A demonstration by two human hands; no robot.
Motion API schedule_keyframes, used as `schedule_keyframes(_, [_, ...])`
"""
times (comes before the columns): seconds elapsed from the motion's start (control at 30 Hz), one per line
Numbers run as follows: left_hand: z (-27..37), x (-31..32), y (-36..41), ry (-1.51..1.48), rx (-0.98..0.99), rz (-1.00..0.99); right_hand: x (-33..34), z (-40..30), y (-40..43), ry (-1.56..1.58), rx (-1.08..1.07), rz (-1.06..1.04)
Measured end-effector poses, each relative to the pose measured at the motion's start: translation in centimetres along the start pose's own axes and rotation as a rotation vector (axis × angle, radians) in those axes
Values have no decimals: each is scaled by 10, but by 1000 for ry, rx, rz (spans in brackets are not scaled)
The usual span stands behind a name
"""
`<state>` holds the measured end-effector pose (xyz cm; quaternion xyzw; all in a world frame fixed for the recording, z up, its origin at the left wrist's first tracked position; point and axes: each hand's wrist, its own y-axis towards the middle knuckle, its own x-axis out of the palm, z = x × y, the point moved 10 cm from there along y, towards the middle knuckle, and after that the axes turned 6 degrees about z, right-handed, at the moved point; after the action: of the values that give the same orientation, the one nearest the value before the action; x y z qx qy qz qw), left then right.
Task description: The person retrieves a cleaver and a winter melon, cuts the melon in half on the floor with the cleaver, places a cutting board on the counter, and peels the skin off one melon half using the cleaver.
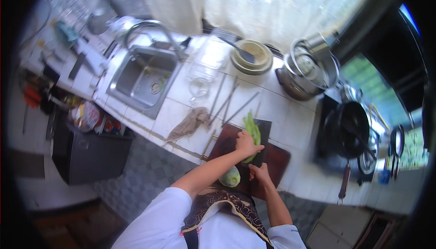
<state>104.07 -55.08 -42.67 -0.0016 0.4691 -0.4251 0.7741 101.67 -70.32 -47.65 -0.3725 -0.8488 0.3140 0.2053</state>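
My left hand point(247, 144) lies over a bunch of pale green vegetable strips point(251, 128), its thumb reaching across the dark blade of a cleaver point(264, 128). The cleaver's handle is in my right hand point(259, 172), close to my body, and mostly hidden by the fingers. Blade and strips lie over a reddish-brown cutting board point(280, 158), the strips along the blade's left side. Below my left wrist, a rounded pale green gourd piece point(230, 177) rests near the board's front edge, partly covered by my forearm.
A grey-brown cloth point(189, 124) and several chopsticks point(238, 102) lie beyond the board. Left is a steel sink point(136, 82) with a tall faucet. Stacked bowls point(252, 56) holding a spatula stand at the back. A black wok point(347, 129) sits on the stove at right, handle projecting forward.
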Motion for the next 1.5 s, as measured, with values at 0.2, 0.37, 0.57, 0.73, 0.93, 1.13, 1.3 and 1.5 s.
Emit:
schedule_keyframes(0.2, [4, -78, 10, -231, -43, 202, 28, -91, 4, -249, -137, -59])
schedule_keyframes(0.37, [-15, -170, 19, -395, 39, 424, 96, -177, -10, -446, -229, -82])
schedule_keyframes(0.57, [-108, -287, 19, -709, -18, 606, 226, -225, -2, -686, -283, -132])
schedule_keyframes(0.73, [-242, -388, -7, -707, -16, 798, 392, -204, -19, -750, -280, -216])
schedule_keyframes(0.93, [-425, -444, -45, -594, -99, 839, 554, -87, -13, -653, -125, -354])
schedule_keyframes(1.13, [-571, -482, -87, -558, -248, 921, 686, -21, -21, -719, -63, -476])
schedule_keyframes(1.3, [-663, -542, -99, -549, -299, 1129, 800, -22, -14, -843, -109, -633])
schedule_keyframes(1.5, [-763, -652, -110, -658, -362, 1267, 954, -11, 12, -740, -104, -865])
